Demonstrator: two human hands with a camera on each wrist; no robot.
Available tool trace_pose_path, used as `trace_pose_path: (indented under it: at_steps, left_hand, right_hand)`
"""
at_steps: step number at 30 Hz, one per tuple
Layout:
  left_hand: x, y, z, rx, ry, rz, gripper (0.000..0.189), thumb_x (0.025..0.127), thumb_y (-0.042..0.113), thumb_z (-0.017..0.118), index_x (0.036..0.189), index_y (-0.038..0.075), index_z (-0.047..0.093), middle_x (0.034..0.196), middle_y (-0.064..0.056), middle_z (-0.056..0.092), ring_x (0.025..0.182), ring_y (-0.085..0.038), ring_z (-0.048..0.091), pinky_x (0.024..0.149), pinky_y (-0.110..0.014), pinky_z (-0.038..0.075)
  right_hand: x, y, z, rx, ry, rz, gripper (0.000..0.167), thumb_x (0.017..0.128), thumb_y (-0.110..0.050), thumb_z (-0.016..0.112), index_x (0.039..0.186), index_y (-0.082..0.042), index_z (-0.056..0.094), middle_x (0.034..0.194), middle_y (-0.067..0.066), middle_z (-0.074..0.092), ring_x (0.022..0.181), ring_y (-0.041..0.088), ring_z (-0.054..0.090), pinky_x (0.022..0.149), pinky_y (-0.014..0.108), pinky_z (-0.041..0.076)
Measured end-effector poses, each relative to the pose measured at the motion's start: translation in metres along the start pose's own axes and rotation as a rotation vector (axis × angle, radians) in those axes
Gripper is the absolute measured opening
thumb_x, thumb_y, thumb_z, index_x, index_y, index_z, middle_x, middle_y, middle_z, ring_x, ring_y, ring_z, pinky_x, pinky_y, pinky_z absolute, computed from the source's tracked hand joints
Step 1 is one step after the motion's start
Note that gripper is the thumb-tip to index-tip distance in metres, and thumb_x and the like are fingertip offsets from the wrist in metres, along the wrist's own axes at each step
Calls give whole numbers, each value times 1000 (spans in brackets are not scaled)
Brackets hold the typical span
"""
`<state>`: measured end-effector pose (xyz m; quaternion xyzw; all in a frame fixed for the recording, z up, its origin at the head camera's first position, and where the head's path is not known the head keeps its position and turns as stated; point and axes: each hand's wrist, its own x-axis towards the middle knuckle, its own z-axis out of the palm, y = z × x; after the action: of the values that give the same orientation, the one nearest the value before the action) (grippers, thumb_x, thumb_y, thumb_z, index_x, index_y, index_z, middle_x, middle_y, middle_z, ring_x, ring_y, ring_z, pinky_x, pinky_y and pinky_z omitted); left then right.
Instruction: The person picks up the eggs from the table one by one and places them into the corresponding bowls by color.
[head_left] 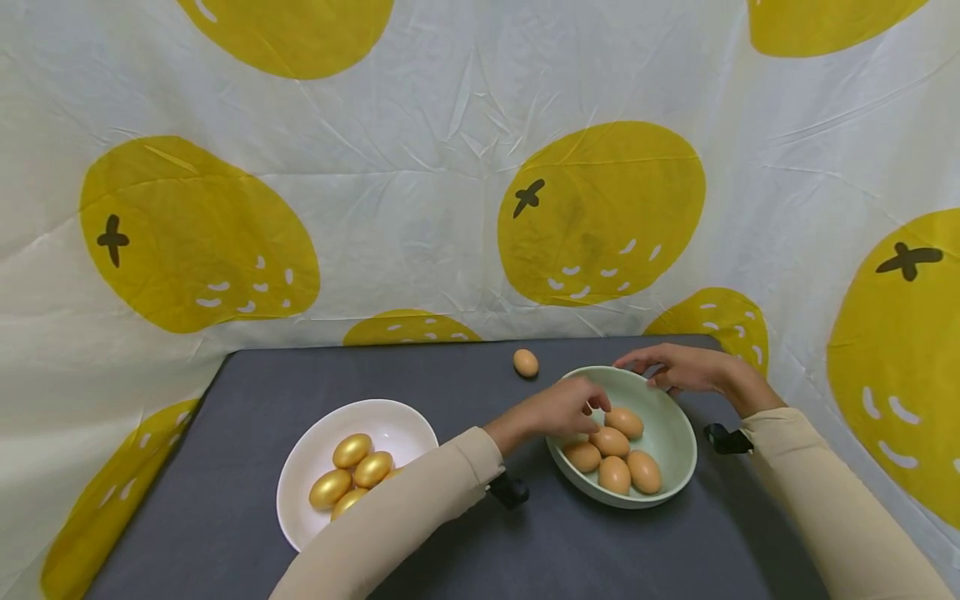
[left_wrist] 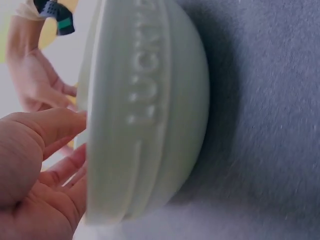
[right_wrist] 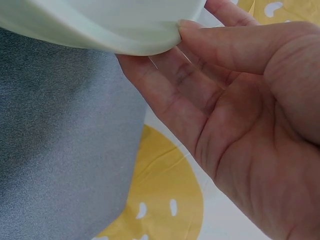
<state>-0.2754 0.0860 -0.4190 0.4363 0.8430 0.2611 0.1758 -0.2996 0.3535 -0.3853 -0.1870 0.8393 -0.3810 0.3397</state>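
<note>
A pale green bowl [head_left: 671, 454] holds several brown eggs [head_left: 645, 472]. My left hand [head_left: 562, 408] reaches over its left rim, fingers loosely bent above the eggs. Between thumb and fingers I see no egg, though some fingertips are hidden. In the left wrist view, raised letters mark the bowl's wall [left_wrist: 175, 100], and the left thumb and fingers [left_wrist: 57, 175] pass behind the rim. At the far right edge, my right hand [head_left: 686, 368] grips the bowl's rim. The right wrist view shows its thumb [right_wrist: 215, 45] on the rim and fingers along the outside.
A white bowl [head_left: 296, 467] of golden eggs [head_left: 352, 450] stands on the dark table [head_left: 247, 400] at the left, partly behind my left sleeve. One brown egg [head_left: 526, 362] lies near the table's back edge. A cloth printed with yellow fruit [head_left: 600, 212] hangs behind.
</note>
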Motion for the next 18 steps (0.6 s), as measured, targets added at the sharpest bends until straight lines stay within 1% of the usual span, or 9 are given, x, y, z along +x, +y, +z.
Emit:
trace_pose_path:
  at_steps: [2,4,8,11,16,17,18]
  left_hand:
    - [-4,-2,-6,-18,22,8,31,93,7,72,123,5,70,124,-9,69,105,-16,69,84,-15,50]
    - [-8,-4,-11,-38,47,1,31,94,8,72,124,6,69,123,-7,68,107,-17,68,84,-15,51]
    - [-14,-9,-21,-105,89,-21,30,95,7,70,125,5,68,124,-11,65,109,-20,66,81,-16,52]
    - [-17,-11,-27,-131,112,-43,30,95,5,68,125,3,67,126,-14,64,110,-22,66,81,-17,52]
    - [-19,-16,-35,-126,150,-68,31,95,4,68,126,4,67,126,-12,65,112,-22,66,85,-19,53]
    - [-19,-18,-36,-129,161,-72,31,95,4,68,126,5,67,126,-12,66,112,-23,66,87,-21,53]
    - [-19,-19,-37,-118,173,-81,30,95,5,68,125,6,67,125,-10,66,112,-22,66,92,-23,51]
  right_hand:
    - [-1,0,0,-3,6,7,54,101,8,45,153,-4,42,138,26,51,107,34,64,80,43,59]
    - [-1,0,1,-3,8,8,54,101,7,45,153,-5,42,138,26,51,106,33,64,80,43,59]
    - [0,0,0,-1,7,4,54,101,7,45,153,-5,42,137,25,52,106,33,65,80,43,59]
    - [-1,0,0,2,4,4,54,101,7,45,153,-5,42,137,25,53,106,33,65,80,44,59]
    - [-1,-1,0,1,1,7,54,101,7,45,153,-5,42,137,25,53,107,33,65,81,45,59]
    - [-1,-1,0,3,0,8,54,101,7,45,153,-5,43,137,25,53,107,33,65,81,45,59]
    - [-1,-1,0,5,-2,8,54,101,7,45,153,-5,42,138,25,53,108,33,65,81,45,59]
